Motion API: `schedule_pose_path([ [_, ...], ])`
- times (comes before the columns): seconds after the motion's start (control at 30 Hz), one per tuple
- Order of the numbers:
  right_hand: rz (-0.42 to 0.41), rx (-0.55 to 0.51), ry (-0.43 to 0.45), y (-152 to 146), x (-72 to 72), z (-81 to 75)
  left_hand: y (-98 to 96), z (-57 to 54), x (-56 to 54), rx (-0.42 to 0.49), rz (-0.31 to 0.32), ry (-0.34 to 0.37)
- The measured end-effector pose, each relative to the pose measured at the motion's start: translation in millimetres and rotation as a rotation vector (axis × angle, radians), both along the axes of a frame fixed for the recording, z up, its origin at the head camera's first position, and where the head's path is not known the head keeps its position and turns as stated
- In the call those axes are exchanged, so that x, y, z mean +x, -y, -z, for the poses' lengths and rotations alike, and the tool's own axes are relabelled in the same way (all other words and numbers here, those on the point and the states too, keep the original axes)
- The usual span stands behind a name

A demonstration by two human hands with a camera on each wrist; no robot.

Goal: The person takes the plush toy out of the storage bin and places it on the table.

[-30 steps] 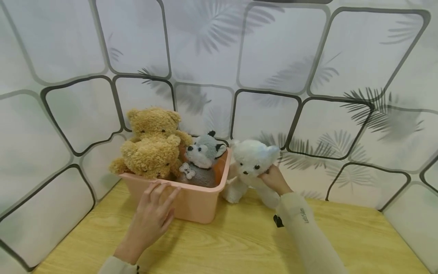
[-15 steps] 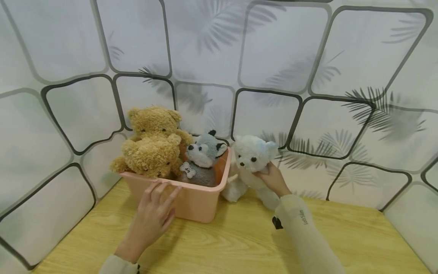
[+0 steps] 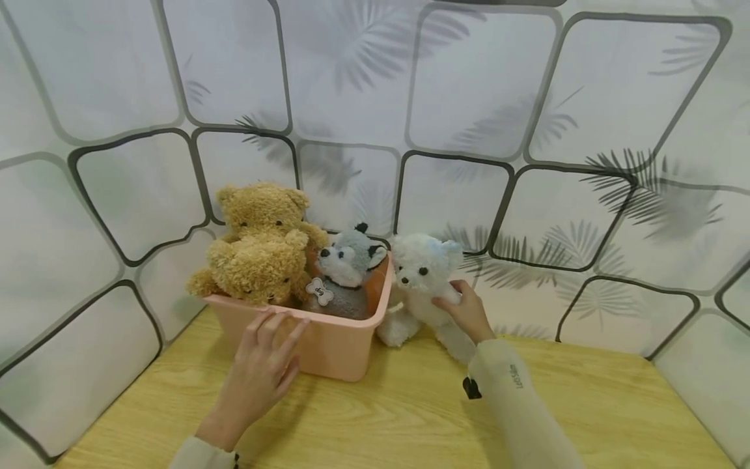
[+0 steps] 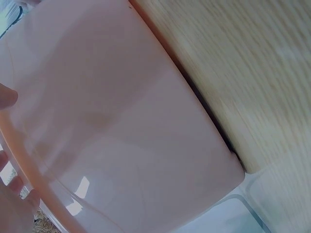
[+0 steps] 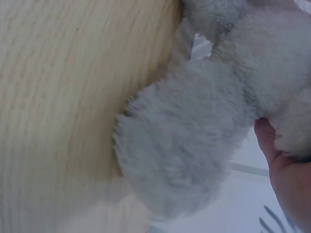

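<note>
A white plush bear (image 3: 424,273) stands on the table against the right side of a pink plastic bin (image 3: 328,348). My right hand (image 3: 469,312) grips the bear at its side, under the head. In the right wrist view the thumb (image 5: 266,138) presses into the fur beside a fluffy leg (image 5: 180,141). My left hand (image 3: 260,358) rests on the bin's front rim with its fingertips over the edge. In the left wrist view the fingers (image 4: 17,199) lie at that rim, above the bin's wall (image 4: 121,121).
Inside the bin sit two tan teddy bears (image 3: 263,208), one in front of the other, and a grey husky plush (image 3: 346,267) with a bone-shaped tag (image 3: 319,291). The wooden table (image 3: 398,417) meets a patterned curtain (image 3: 457,202) behind and at both sides.
The white bear's head has shifted left toward the bin and turned that way. My right hand has moved slightly down and left along its side. My left hand has stayed on the rim.
</note>
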State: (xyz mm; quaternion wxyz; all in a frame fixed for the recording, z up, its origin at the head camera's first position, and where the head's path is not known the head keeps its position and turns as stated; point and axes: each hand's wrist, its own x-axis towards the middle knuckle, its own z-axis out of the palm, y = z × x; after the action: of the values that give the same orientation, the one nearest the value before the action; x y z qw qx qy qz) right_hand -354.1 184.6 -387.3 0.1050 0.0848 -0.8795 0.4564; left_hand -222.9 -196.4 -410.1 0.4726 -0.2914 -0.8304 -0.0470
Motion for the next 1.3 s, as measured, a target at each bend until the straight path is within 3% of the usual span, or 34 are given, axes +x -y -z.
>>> schedule_pose_path([
  [0.27, 0.013, 0.019, -0.024, 2, 1.9, 10.5, -0.6, 0.1, -1.2, 0.006, 0.016, -0.019],
  [0.4, 0.021, 0.025, -0.025, 0, 3.6, 9.1, -1.1, -0.5, -0.5, -0.019, -0.005, 0.005],
  [0.8, 0.028, -0.141, 0.005, -19, 17.8, -7.8, -3.3, 0.5, -3.8, -0.013, 0.013, -0.001],
  [1.3, 0.031, -0.25, -0.143, -18, 27.6, -30.0, -1.5, 0.2, -1.2, 0.01, 0.019, -0.021],
])
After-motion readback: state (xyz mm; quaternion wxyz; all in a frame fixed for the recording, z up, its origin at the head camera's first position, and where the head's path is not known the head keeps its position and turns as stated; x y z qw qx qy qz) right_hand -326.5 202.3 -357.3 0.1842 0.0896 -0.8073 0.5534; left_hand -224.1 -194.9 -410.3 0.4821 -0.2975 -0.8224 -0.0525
